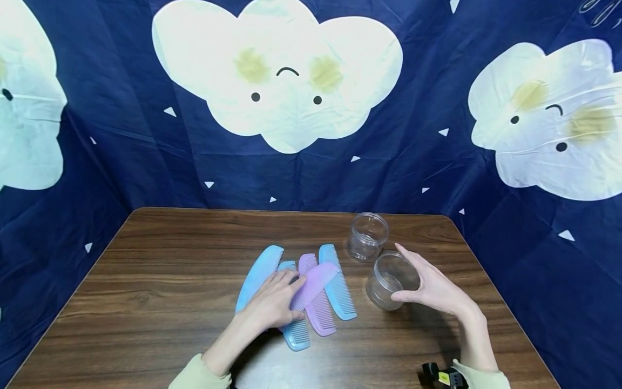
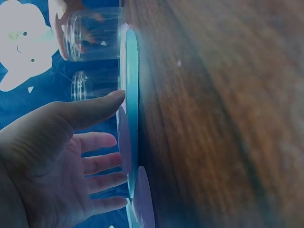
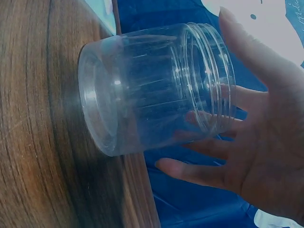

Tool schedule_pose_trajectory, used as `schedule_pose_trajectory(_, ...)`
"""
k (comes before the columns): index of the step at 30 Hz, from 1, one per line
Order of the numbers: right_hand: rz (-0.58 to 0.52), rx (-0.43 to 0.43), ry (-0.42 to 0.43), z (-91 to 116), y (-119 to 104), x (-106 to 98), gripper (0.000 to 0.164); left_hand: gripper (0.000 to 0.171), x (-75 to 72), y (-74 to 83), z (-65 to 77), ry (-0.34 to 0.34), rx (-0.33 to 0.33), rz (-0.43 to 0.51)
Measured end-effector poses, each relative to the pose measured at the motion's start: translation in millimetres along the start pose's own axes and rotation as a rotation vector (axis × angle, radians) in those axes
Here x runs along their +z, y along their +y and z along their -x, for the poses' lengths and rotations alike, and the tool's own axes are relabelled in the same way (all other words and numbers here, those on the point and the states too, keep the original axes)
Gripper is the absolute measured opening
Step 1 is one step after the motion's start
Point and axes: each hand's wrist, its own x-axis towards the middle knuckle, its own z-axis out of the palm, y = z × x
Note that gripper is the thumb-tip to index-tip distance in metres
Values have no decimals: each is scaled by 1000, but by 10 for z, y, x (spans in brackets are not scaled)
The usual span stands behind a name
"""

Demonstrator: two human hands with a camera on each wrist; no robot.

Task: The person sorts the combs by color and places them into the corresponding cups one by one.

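Five flat plastic combs at least show at the centre of the head view: three light-blue combs (image 1: pixel 338 286) and two purple combs (image 1: pixel 313 285), loosely overlapping on the brown wood-grain table (image 1: pixel 146 302). The left hand (image 1: pixel 274 300) lies over them, its fingers extended rather than curled; it may hide more. Right of centre stand two lidless, clear round jars: a nearer jar (image 1: pixel 387 280) and a farther jar (image 1: pixel 367 237), upright, with nothing inside. The right hand (image 1: pixel 437 289) spans the nearer one's threaded rim, thumb and fingers spread on opposite sides; whether they press on it I cannot tell. With all visible combs loose and both jars unfilled, the work looks at an early stage.

No brand shows on combs or jars. White script (image 1: pixel 601 12) in the upper right corner is cut off, unreadable; a yellow label (image 1: pixel 444 377), lower right, is too small to read.
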Motion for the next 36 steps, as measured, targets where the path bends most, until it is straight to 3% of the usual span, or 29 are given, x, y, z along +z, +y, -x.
schedule_pose_trajectory(16,25,24,16,-25,37,56,110,74,9,39,-51,72,47,-70)
schedule_pose_trajectory(28,6,23,28,-73,-34,128,108,69,0,89,-75,72,-3,-53)
schedule_pose_trajectory(36,-15,52,32,-109,-70,171,108,72,2,71,-112,68,-51,7)
